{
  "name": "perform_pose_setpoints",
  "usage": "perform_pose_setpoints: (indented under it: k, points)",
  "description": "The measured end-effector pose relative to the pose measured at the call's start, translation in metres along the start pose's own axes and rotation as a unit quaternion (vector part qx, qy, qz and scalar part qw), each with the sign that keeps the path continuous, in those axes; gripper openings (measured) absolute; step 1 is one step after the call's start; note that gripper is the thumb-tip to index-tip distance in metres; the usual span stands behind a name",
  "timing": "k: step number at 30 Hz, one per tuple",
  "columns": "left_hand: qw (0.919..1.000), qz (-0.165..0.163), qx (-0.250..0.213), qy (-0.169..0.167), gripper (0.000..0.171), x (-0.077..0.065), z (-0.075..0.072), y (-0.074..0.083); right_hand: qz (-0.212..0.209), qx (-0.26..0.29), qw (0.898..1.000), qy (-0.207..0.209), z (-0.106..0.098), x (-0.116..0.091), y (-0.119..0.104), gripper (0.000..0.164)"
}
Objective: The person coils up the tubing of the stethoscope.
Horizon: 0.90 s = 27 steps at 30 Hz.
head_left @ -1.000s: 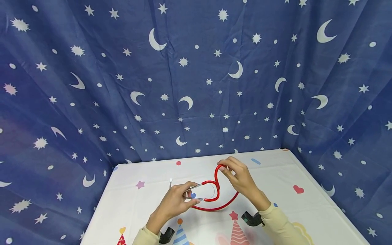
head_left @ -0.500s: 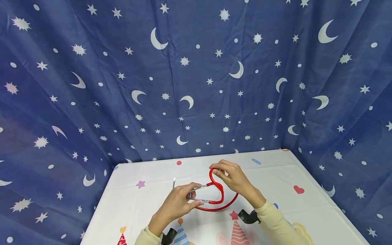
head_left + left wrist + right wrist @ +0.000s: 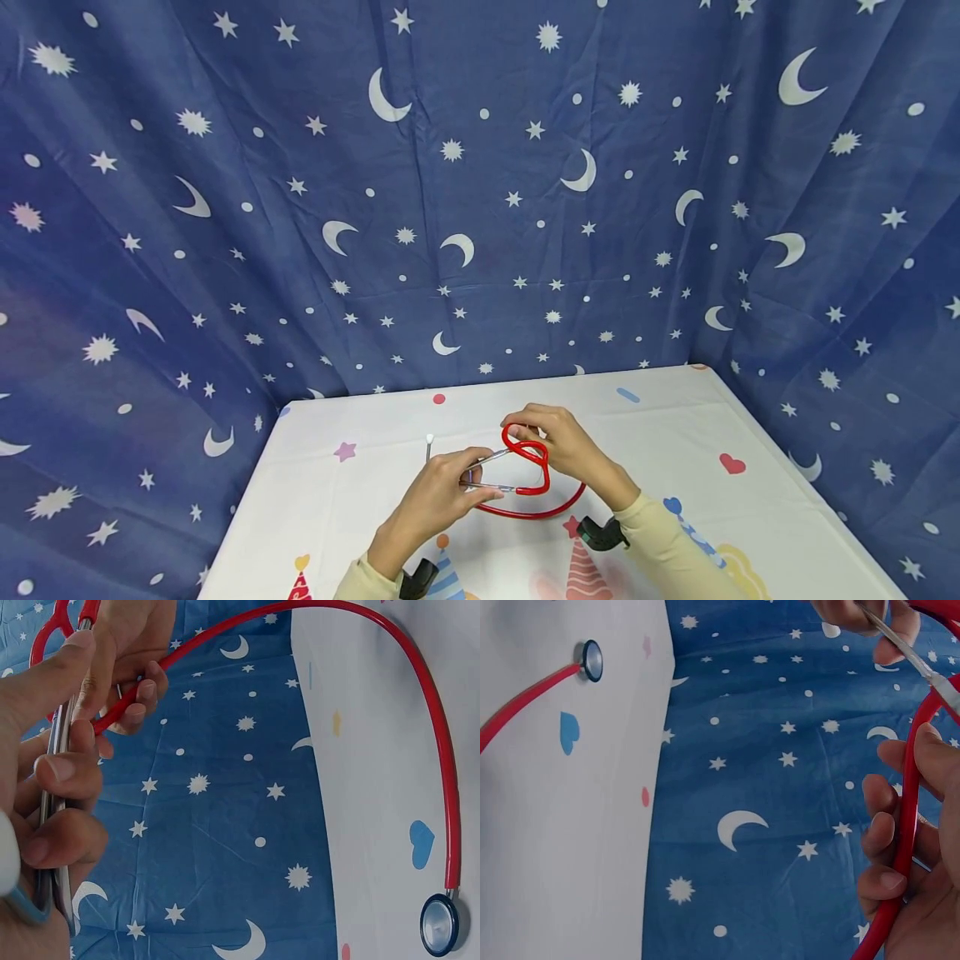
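Observation:
A red stethoscope (image 3: 528,516) is held between both hands over the table. My left hand (image 3: 438,493) grips its two metal ear tubes (image 3: 491,487); one white ear tip (image 3: 430,438) sticks up past the knuckles. Fingers and thumb of my right hand (image 3: 561,443) hold the red tubing (image 3: 909,787), which bends back over the fork in a small loop. From there the tubing sweeps down in a wide curve. At its far end the round chest piece (image 3: 439,925) lies by the white cloth in the left wrist view; my left hand hides it in the head view.
A white tablecloth (image 3: 645,433) printed with party hats, hearts and stars covers the table. Behind and on both sides hangs a blue curtain (image 3: 495,208) with moons and stars. Each wrist carries a small black camera mount (image 3: 602,533).
My right hand has moved left and a little lower, bringing the tubing over the fork and closer to my left hand. The left hand has shifted slightly right, still gripping the ear tubes.

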<state>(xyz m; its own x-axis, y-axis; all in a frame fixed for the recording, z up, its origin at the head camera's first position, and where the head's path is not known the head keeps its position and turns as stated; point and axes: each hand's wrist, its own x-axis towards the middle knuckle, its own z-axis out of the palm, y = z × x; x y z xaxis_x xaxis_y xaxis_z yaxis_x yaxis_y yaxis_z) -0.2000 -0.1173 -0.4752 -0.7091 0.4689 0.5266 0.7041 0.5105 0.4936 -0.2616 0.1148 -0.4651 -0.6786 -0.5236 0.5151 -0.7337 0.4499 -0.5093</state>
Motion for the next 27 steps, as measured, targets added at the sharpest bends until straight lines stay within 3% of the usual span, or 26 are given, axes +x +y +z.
perform_pose_setpoints:
  k: [10, 16, 24, 27]
  points:
    - [0.9998, -0.001, -0.021, -0.005, 0.046, 0.001, 0.002, 0.002, 0.006, 0.003, 1.000, -0.018, 0.003, -0.004, 0.004, 0.015]
    - [0.9996, 0.009, -0.025, 0.000, 0.044, 0.001, 0.003, 0.002, -0.002, 0.008, 1.000, -0.012, 0.008, -0.008, 0.008, 0.023]
    - [0.9987, 0.018, -0.024, 0.042, 0.041, 0.002, 0.007, 0.000, 0.044, 0.023, 0.999, -0.023, 0.013, -0.010, 0.006, 0.027]
    - [0.9973, 0.020, -0.023, 0.066, 0.040, 0.003, 0.009, -0.001, 0.061, 0.027, 0.998, -0.015, 0.015, -0.012, 0.007, 0.011]
